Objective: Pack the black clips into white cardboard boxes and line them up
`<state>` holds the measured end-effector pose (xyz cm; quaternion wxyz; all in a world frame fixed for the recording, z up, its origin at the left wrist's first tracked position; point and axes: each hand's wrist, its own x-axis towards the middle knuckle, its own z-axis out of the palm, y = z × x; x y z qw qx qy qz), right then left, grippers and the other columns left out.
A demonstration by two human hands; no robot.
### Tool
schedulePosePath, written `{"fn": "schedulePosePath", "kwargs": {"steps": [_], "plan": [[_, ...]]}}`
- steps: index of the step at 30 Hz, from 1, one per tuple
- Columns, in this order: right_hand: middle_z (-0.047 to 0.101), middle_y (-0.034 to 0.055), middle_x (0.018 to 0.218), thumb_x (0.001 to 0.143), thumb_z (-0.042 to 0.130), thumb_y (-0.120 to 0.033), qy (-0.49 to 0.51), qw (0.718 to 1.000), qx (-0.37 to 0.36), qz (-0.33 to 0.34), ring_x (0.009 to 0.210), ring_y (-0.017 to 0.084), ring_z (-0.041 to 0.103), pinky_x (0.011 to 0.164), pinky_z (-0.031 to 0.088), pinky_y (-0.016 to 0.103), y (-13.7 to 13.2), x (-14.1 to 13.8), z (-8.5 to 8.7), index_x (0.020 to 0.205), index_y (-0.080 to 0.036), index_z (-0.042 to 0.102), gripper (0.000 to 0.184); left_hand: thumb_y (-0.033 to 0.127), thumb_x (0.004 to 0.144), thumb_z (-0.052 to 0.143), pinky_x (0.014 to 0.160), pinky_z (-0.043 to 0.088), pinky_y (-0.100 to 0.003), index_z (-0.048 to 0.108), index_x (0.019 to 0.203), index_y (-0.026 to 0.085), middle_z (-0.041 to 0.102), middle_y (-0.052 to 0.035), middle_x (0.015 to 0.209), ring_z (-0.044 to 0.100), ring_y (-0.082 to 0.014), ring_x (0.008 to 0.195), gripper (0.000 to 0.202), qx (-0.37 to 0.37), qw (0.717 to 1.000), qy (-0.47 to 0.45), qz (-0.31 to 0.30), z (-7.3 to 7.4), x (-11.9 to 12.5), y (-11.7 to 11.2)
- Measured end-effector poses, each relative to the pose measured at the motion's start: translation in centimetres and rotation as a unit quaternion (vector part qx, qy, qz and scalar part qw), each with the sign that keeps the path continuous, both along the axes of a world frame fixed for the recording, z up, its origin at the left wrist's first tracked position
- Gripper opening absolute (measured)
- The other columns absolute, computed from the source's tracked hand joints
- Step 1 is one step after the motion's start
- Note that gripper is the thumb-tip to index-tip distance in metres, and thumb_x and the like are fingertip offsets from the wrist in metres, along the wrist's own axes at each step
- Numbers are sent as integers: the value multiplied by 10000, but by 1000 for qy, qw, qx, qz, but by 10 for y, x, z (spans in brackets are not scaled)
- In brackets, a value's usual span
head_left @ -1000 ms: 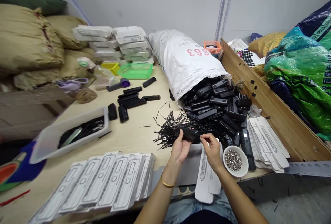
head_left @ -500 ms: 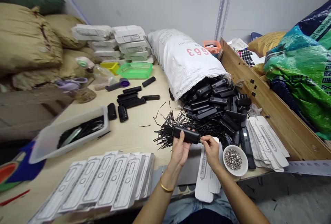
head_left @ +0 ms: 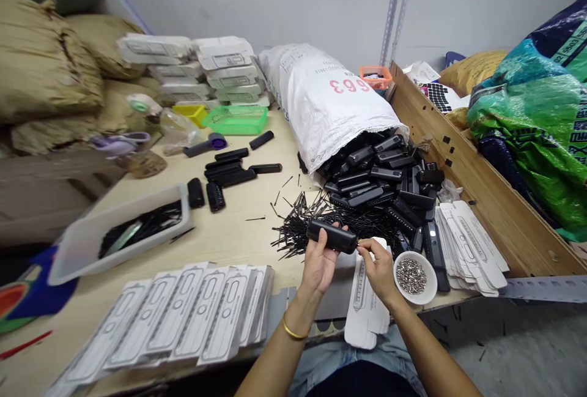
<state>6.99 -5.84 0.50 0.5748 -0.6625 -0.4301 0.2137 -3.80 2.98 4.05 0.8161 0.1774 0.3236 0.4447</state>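
Note:
A black elongated plastic casing [head_left: 332, 237] lies across my left hand [head_left: 320, 262], thumb on top and fingers underneath. At its right end my right hand [head_left: 376, 267] is pinched, the fingertips touching or nearly touching the casing; what they hold is too small to make out. Just beyond the casing lies a heap of thin black sticks [head_left: 293, 226]. A white bowl of small metal pieces [head_left: 411, 277] stands to the right of my right hand. Flat printed white cartons [head_left: 359, 317] lie below it, at the table's front edge.
A white sack [head_left: 334, 97] spills a pile of black casings [head_left: 380, 170] at the back. Packed cartons [head_left: 183, 317] line the front left, beside a translucent tray [head_left: 177, 232] of black pieces. A wooden board [head_left: 486, 201] borders the right, near more flat cartons [head_left: 468, 250].
The view has shifted slightly. Both hands keep nearly the same pose, with the casing still in my left hand and my right fingertips at its right end.

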Motion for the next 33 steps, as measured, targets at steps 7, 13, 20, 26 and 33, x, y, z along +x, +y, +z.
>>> {"fn": "schedulePosePath", "kwargs": {"steps": [7,13,20,26,33], "plan": [[637,43,882,879,480,-325,2,998,-33,-58,830,180,567,769,424,300,-11,27,3,884,-202,598,171,152,626,749,970,425,-433,630,873,246,669,-55,921,596,-274,1022,291,167,975,147,2,-27,-43,-13],[622,32,827,874,484,-298,-33,998,-53,-11,788,173,553,734,407,287,-4,28,12,823,-198,600,161,328,732,684,903,460,-404,530,1086,199,633,-105,1074,614,-230,985,407,141,972,190,-16,-50,-25,-3],[595,39,864,841,516,-232,-61,997,-23,46,815,176,516,708,411,290,10,-3,23,869,-214,607,97,362,735,686,806,503,-357,496,1081,208,632,-94,1055,616,-211,970,423,62,993,95,-13,-27,-15,1],[580,28,805,790,563,-199,-81,994,-57,51,782,180,495,691,393,298,17,-5,19,822,-217,610,59,419,732,673,742,520,-334,473,1106,246,615,-78,1082,610,-197,953,458,64,985,159,-32,-27,-13,-9],[589,6,703,749,606,-190,-66,988,-113,77,689,159,487,648,359,274,19,2,14,674,-199,594,77,320,695,710,742,508,-295,469,1129,245,580,-85,1151,569,-212,1032,502,75,981,167,-67,-24,-15,-12]]}}
